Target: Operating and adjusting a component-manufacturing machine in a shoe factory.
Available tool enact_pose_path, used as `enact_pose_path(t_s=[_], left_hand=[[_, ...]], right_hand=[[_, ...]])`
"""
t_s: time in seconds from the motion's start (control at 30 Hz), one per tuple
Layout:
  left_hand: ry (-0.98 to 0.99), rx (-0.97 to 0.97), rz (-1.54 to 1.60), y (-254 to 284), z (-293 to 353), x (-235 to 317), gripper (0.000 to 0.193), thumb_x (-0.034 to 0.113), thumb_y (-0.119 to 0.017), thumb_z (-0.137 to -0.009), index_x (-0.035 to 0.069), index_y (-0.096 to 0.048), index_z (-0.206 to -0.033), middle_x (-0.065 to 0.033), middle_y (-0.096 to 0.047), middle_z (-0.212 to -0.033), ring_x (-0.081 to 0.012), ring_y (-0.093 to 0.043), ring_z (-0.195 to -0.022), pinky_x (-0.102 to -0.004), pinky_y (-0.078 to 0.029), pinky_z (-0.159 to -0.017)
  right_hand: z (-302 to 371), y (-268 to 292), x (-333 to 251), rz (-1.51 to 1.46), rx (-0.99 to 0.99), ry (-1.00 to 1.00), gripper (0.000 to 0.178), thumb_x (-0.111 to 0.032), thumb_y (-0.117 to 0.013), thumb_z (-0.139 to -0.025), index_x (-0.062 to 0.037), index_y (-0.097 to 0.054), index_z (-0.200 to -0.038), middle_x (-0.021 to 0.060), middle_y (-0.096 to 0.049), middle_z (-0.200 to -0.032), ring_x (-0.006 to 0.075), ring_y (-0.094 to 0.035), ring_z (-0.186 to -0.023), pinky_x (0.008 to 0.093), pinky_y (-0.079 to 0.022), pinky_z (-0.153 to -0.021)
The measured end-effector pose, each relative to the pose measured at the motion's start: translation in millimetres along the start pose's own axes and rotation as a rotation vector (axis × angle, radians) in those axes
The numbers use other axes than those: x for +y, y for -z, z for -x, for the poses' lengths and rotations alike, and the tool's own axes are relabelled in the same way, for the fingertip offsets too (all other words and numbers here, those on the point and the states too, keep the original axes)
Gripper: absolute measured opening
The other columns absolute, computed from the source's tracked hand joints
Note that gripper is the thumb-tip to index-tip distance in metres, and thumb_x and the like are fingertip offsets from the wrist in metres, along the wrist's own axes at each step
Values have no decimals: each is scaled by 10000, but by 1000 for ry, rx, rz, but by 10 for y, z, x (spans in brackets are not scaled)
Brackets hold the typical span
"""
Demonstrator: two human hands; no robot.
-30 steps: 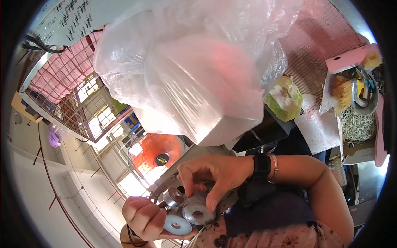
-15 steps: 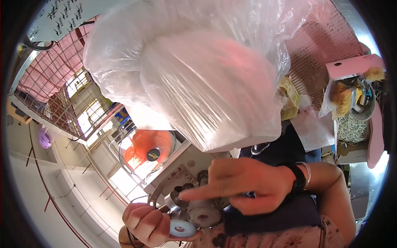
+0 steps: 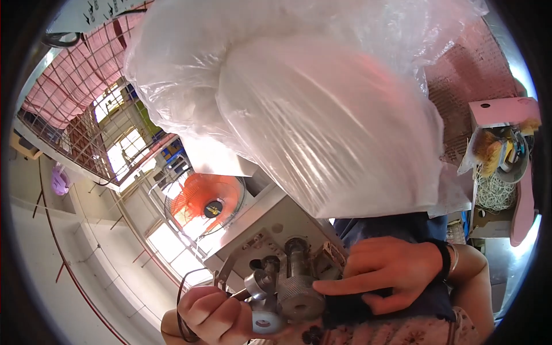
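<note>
My left hand (image 3: 214, 315) is closed, its fingers curled beside a small metal machine. A pale disc with a centre hole (image 3: 263, 323) sits right against it; whether the fingers grip it or only touch it cannot be made out. Beside the disc is a knurled metal roller (image 3: 300, 296). My right hand (image 3: 391, 271) comes in from the right with its index finger stretched out, the tip at the roller's edge and the thumb apart. Nothing shows in its fingers. Dark cloth (image 3: 397, 227) lies behind and below this hand.
A big translucent plastic bag (image 3: 328, 115) bulges over the upper middle, close behind the machine. An orange fan (image 3: 201, 195) stands at left, below a wire rack (image 3: 69, 103). At right, a box holds brushes (image 3: 491, 152) and tangled pale cord (image 3: 495, 192).
The view has shifted, uncovering more of the machine. My right hand has drawn back rightward from across the metal parts to the knurled roller's side. My left hand stays by the disc.
</note>
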State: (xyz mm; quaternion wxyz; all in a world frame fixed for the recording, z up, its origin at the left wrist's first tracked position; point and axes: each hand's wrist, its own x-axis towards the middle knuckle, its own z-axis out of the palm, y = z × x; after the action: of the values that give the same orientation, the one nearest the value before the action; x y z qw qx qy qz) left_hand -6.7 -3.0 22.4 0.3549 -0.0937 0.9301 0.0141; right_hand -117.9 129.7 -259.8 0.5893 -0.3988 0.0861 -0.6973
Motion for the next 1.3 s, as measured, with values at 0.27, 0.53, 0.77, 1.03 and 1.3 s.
enact_pose_path(t_s=[0.27, 0.53, 0.77, 1.03, 1.3], left_hand=[[-93, 50, 75, 6, -86, -77, 292, 155, -722, -658, 90, -606, -918, -56, -588, -923, -245, -582, -830, -366, -489, -651], [-135, 221, 120, -141, -122, -105, 347, 106, -704, -565, 90, -607, -897, -54, -589, -961, -220, -582, -857, -352, -503, -634], [-270, 103, 149, -102, -219, -267, 239, 100, -695, -514, 68, -573, -717, -52, -545, -729, -175, -540, -616, -288, -437, -476], [-227, 423, 194, -240, -273, -210, 174, 130, -710, -643, 97, -547, -691, -23, -524, -673, -153, -516, -593, -267, -410, -498], [-171, 440, 174, -252, -242, -168, 175, 129, -701, -681, 119, -528, -664, -8, -524, -675, -141, -520, -599, -253, -421, -517]], right_hand=[[-209, -22, -6, -62, 6, -57, 644, -61, -591, -775, -20, -562, -1417, 101, -561, -855, 264, -569, -707, 362, -459, -642], [-459, 11, -24, -78, -23, -54, 650, -74, -592, -732, -33, -606, -1380, 84, -433, -730, 257, -483, -625, 370, -417, -586], [-260, 183, -215, -15, -112, -215, 689, -98, -589, -754, -75, -546, -1442, 81, -443, -795, 270, -489, -714, 372, -429, -661], [-584, 158, -286, -48, -152, -187, 620, -57, -583, -737, -82, -615, -1356, 90, -450, -806, 276, -490, -716, 364, -415, -655], [-795, 218, -259, -89, -294, -289, 554, -74, -567, -745, -102, -656, -1291, 88, -442, -812, 270, -483, -712, 360, -396, -647]])
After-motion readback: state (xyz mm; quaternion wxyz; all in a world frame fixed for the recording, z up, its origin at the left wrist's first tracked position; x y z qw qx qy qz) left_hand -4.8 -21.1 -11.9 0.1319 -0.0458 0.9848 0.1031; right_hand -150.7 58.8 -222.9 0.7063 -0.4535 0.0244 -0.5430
